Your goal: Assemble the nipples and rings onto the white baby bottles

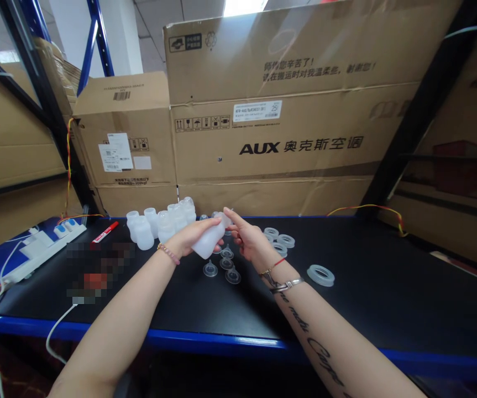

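- Left fingers point(210, 223): wrapped round the body of a milky white bottle point(208, 242), thumb on top.
- Right fingers point(235, 216): curled, index stretched to the bottle's neck end. Can't tell whether they pinch anything; the contact is too small and partly hidden.
- Bottle position: in my left fingers, above the desk point(172, 309), tilted, base low and towards me, neck up and away to the right.
- Handling, my guess: light, thin plastic, some give if squeezed, a bit slick. Breakage risk low. Best hold is round the mid-body, with light pressure; the neck gives the other fingers a firmer spot.
- Looks: matte, cloudy, plain, rounded body narrowing at the neck. No print that I can see. Can't tell if anything is seated on the neck.
- Just below my fingers: clear teat-like pieces point(226, 263), flat flange down, tips up.
- Left of them: a cluster of similar white bottles point(144, 235), standing.
- Right: translucent rings point(321, 275), one lot near my right wrist, another nearer the desk's right side.
- Further left: red marker point(104, 235), white power strip point(47, 251).
- Behind: cardboard point(296, 171).
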`<state>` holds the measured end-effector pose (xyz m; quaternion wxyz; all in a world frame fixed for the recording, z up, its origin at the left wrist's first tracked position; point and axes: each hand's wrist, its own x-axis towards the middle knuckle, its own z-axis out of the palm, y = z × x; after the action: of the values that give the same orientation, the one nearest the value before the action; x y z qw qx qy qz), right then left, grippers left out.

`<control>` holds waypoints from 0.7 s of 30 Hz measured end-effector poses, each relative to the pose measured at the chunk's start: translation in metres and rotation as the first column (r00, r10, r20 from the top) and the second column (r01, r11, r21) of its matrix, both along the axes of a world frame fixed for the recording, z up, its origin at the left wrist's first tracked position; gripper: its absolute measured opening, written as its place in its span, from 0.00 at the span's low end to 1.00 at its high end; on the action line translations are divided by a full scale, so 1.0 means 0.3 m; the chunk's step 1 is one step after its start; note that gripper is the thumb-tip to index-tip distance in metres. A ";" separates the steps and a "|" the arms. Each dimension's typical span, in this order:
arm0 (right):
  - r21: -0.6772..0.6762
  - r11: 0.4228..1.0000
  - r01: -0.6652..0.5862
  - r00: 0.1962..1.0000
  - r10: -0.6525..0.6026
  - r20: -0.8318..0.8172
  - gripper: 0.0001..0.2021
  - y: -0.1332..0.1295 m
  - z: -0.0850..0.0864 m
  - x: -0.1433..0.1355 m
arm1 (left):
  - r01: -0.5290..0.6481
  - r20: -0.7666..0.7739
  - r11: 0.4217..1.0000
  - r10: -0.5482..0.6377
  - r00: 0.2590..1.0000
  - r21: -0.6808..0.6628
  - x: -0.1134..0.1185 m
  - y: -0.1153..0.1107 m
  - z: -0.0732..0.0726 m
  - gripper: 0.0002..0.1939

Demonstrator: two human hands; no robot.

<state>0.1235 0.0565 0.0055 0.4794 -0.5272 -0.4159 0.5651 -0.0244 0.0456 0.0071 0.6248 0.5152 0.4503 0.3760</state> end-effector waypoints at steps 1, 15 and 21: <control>-0.029 1.000 0.001 1.000 -0.001 -0.002 0.20 -0.006 0.010 0.001 | 0.011 0.032 0.999 -0.009 0.999 -0.050 -0.003 0.000 0.002 0.21; -0.079 0.985 -0.156 0.986 0.150 -0.074 0.18 0.005 0.031 0.024 | 0.069 -0.135 0.993 -0.056 0.989 0.097 -0.010 -0.038 0.039 0.19; -0.124 0.985 -0.117 0.992 0.110 -0.056 0.15 0.006 0.032 0.018 | 0.119 -0.305 0.965 -0.043 0.951 0.234 -0.008 -0.028 0.010 0.23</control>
<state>0.1290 0.0583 0.0150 0.4220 -0.5180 -0.3965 0.6296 -0.0266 0.0373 0.0101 0.4952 0.6585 0.4667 0.3215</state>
